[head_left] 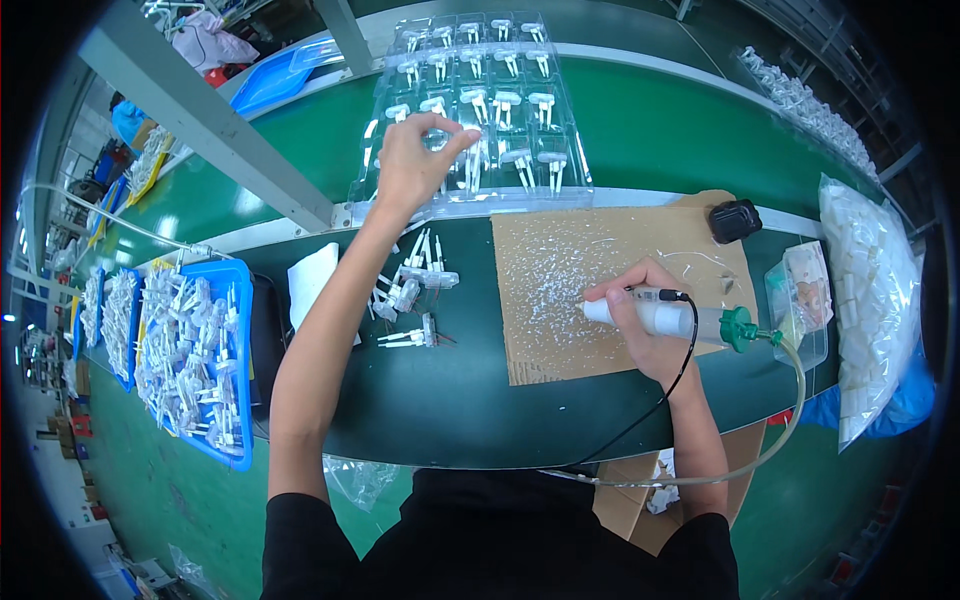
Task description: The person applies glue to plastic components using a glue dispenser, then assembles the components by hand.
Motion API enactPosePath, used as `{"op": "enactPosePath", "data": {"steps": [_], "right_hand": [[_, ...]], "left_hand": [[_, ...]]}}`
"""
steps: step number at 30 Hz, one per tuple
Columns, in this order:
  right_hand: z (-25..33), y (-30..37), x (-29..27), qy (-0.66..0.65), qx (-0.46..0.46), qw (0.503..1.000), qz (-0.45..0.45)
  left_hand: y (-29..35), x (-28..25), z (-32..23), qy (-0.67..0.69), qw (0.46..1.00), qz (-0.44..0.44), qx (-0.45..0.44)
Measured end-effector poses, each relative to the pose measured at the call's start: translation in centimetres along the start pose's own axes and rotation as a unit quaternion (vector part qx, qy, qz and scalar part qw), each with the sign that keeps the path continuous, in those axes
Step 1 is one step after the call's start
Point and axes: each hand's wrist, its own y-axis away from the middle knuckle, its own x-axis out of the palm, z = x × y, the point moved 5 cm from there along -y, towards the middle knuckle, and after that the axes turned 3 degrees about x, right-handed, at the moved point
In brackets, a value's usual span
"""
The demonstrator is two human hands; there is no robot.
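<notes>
Reaches forward with the left hand (412, 162) over the clear tray (578, 203), bringing thumb and first finger close together at a part (473, 172) in the near row; cannot tell from this view whether really pinching it. Holds the tool (665, 319) in the right hand (640, 318), with the fingers closed around the white body and the white end pointing left above the cardboard (530, 360); probably gripped lengthwise so as to let the green cap (738, 329) and the hose (798, 390) trail off to the right, away from the fingers. Shows many white specks (550, 285) on the cardboard, likely laid there to protect the surface (480, 425). Has other parts lying in separate pockets of the tray, perhaps to avoid mixing and rubbing. Has some loose parts (432, 278) just beside the left forearm, maybe for easy reach. Shows a larger heap in the blue bin (246, 400) at the left and a bulging bag (873, 310) at the far right, seemingly put outward to spare working room.
</notes>
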Motion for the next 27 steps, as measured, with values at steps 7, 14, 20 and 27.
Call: {"op": "enactPosePath", "data": {"steps": [7, 14, 20, 27], "right_hand": [[0.2, 0.1, 0.0, -0.02, -0.001, 1.0, -0.022], [0.4, 0.1, 0.0, -0.022, -0.011, 0.998, -0.055], [1.0, 0.1, 0.5, -0.005, -0.009, 0.998, -0.063], [1.9, 0.5, 1.1, 0.009, -0.01, 0.998, -0.066]], "left_hand": [[2.9, -1.7, -2.4, -0.187, 0.976, -0.054, 0.095], [9.1, -5.6, -5.7, 0.008, 0.96, 0.278, 0.016], [13.1, -6.9, -6.4, -0.182, 0.939, 0.251, 0.151], [13.9, -4.8, -4.8, -0.201, 0.941, 0.202, 0.183]]}}
